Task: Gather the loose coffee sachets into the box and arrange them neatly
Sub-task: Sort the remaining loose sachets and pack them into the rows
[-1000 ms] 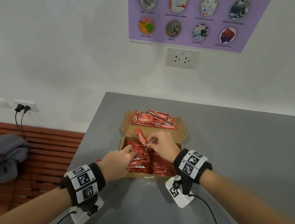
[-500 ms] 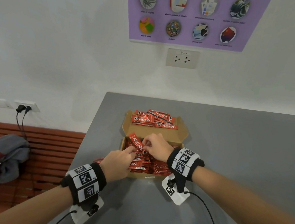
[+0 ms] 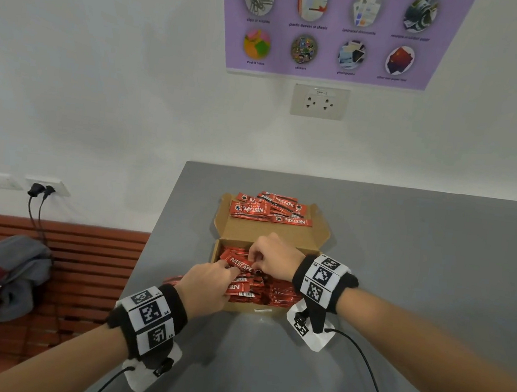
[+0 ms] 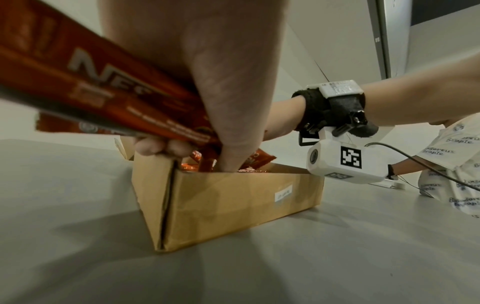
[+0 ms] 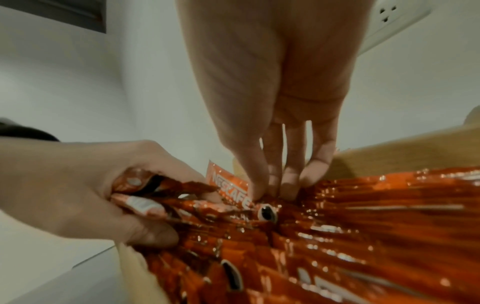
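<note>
Most of the job looks done, I judge: my box (image 3: pixel 239 306) at table (image 3: pixel 420 262) centre is packed with red sachets in rows. Left to do: a loose pile (image 3: pixel 268 208) on the lid flap at 12 o'clock. My left hand (image 3: pixel 208 283) grips a small bundle at the 9 o'clock wall. My right hand (image 3: pixel 274 257) pinches one glossy sachet (image 3: pixel 241 263), lying aslant on the rows.

An office utility corner: a purple poster (image 3: pixel 344 28) on the white wall pictures clips, laminated documents and sticky notes, above a wall socket (image 3: pixel 319 102) and grey worktop (image 3: pixel 406 245).
</note>
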The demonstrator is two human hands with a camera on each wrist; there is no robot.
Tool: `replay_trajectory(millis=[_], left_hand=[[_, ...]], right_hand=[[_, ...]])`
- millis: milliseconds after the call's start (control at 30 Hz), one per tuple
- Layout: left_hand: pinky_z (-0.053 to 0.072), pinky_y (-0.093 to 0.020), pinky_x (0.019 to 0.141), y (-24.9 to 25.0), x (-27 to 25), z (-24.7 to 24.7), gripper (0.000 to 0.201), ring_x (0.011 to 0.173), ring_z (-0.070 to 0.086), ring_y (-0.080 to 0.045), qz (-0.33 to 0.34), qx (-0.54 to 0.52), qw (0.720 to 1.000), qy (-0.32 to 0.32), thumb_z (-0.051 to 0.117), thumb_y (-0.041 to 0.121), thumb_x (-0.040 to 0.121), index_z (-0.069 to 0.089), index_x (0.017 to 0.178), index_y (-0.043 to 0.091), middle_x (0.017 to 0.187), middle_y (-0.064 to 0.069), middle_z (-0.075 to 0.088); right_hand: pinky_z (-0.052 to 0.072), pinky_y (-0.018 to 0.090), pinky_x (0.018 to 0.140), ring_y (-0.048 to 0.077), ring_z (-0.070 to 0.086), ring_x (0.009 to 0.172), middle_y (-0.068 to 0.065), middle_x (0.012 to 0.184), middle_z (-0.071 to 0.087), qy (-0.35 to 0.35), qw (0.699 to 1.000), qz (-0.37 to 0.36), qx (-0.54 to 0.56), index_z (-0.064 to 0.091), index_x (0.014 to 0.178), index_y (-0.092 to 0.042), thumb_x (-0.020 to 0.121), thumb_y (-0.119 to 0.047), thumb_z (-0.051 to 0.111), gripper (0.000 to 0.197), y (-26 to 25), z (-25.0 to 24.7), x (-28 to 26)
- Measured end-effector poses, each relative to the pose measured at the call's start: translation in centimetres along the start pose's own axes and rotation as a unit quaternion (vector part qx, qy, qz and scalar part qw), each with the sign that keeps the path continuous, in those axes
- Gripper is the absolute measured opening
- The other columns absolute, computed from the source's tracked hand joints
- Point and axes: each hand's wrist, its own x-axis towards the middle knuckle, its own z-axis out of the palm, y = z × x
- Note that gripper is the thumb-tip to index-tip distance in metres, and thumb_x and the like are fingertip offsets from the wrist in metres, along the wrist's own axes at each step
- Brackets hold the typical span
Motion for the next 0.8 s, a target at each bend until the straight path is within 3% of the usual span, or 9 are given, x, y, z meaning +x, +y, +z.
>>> replay_trajectory(millis=[200, 333, 500, 700, 800], left_hand=[[0.049, -0.03, 0.088, 0.1, -0.2, 0.0, 0.042, 0.093, 0.059, -0.02, 0.002, -0.037, 0.999, 0.024, 0.053, 0.032, 0.09, 0.047, 0.129, 0.018, 0.128, -0.005, 0.036], [0.049, -0.03, 0.089, 0.3, -0.6, -0.5, 0.045, 0.096, 0.061, -0.023, 0.0, -0.015, 1.0, 0.024, 0.051, 0.032, 0.091, 0.045, 0.132, 0.016, 0.143, -0.007, 0.025], [0.046, -0.029, 0.091, 0.4, -0.7, -0.6, 0.05, 0.108, 0.056, -0.02, 0.019, -0.013, 0.999, 0.026, 0.05, 0.031, 0.093, 0.035, 0.137, 0.014, 0.133, -0.001, 0.045], [0.046, -0.029, 0.086, 0.6, -0.7, -0.6, 0.045, 0.1, 0.059, -0.021, 0.014, 0.014, 0.999, 0.029, 0.047, 0.033, 0.094, 0.039, 0.134, 0.013, 0.138, -0.003, 0.035], [0.045, -0.027, 0.089, 0.6, -0.6, -0.7, 0.046, 0.105, 0.057, -0.018, 0.024, 0.021, 0.999, 0.025, 0.046, 0.034, 0.095, 0.037, 0.136, 0.014, 0.136, 0.0, 0.04]], right_hand=[[0.054, 0.037, 0.077, 0.025, 0.064, 0.085, 0.012, 0.095, 0.068, -0.023, 0.999, -0.01, -0.047, 0.071, 0.091, -0.004, 0.082, -0.004, 0.065, 0.011, -0.7, -0.1, 0.6], [0.054, 0.039, 0.074, 0.028, 0.063, 0.081, 0.014, 0.091, 0.067, -0.036, 0.995, -0.032, -0.083, 0.069, 0.085, -0.002, 0.08, 0.001, 0.063, 0.009, -1.6, -0.4, 1.0], [0.05, 0.036, 0.069, 0.028, 0.061, 0.08, 0.014, 0.088, 0.066, -0.028, 0.993, -0.05, -0.101, 0.066, 0.08, -0.003, 0.078, 0.007, 0.055, 0.016, -1.7, 0.0, 1.0], [0.053, 0.037, 0.072, 0.026, 0.064, 0.079, 0.012, 0.084, 0.069, -0.037, 0.996, -0.051, -0.057, 0.069, 0.081, -0.004, 0.076, 0.005, 0.063, 0.012, -0.9, -0.1, 1.1], [0.054, 0.032, 0.076, 0.022, 0.065, 0.081, 0.011, 0.087, 0.07, -0.053, 0.997, -0.042, -0.038, 0.072, 0.086, -0.001, 0.077, 0.004, 0.065, 0.013, -0.5, -0.5, 1.0]])
